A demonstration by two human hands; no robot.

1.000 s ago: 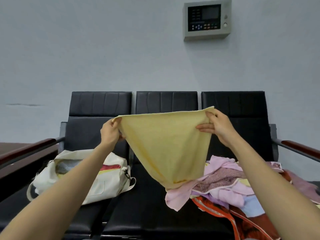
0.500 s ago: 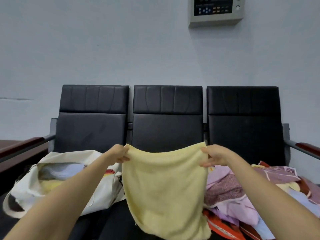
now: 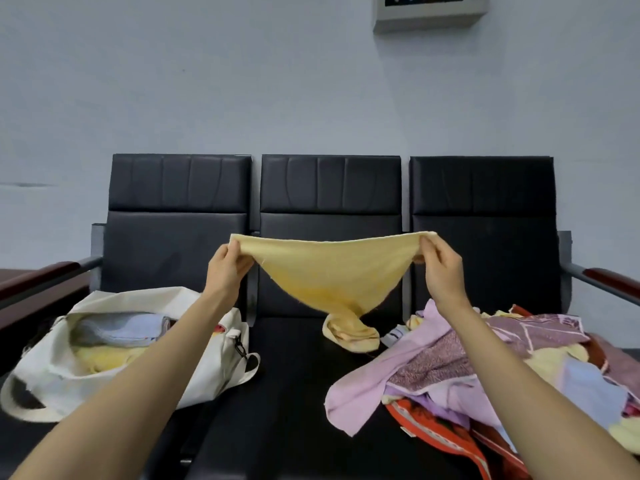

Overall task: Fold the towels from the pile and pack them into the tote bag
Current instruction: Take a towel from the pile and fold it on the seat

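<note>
A yellow towel (image 3: 330, 271) is stretched between my two hands above the middle seat. My left hand (image 3: 227, 268) pinches its left corner and my right hand (image 3: 440, 268) pinches its right corner. The towel sags into a point whose tip lies crumpled on the middle seat. A cream tote bag (image 3: 207, 372) lies open on the left seat with folded blue and yellow towels inside. The pile of towels (image 3: 485, 368), pink, purple, orange and blue, covers the right seat.
A black three-seat bench (image 3: 284, 393) stands against a grey wall, with wooden armrests (image 3: 38, 277) at both ends. A wall control panel (image 3: 429, 12) hangs above. A pink towel edge from the pile spills onto the middle seat.
My hands moved further apart and away from me, toward the seat back, drawing the towel's top edge taut. Its lower end now rests bunched on the middle seat.
</note>
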